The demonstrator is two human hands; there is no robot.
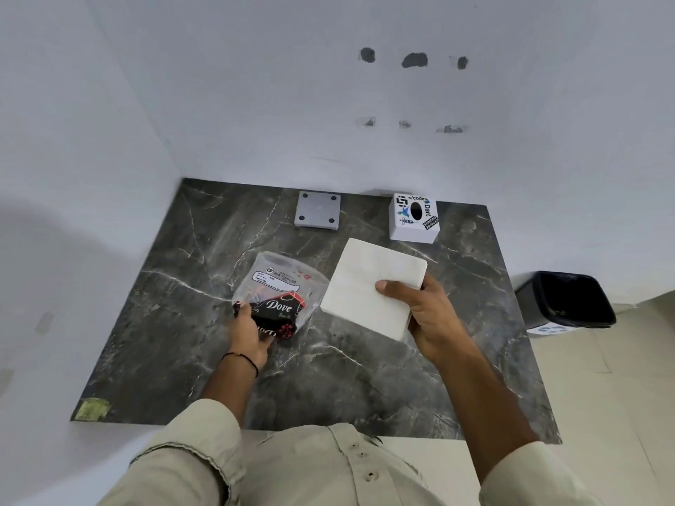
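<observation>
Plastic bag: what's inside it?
The plastic bag looks empty in its clear top. Its black Dove print and the left hand cover the lower part, so inside there is hidden.

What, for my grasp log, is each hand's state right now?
Left hand: grips the plastic tissue wrapper.
Right hand: holds the white tissue stack.

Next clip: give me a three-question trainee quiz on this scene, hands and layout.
1. Fill in: the grey plate lies to the ___ of the sticker box.
2. True or false: the right hand holds the white tissue stack.
3. The left hand grips: A) a cup B) the plastic wrapper C) a phone?
Key: 1 left; 2 true; 3 B.
</observation>
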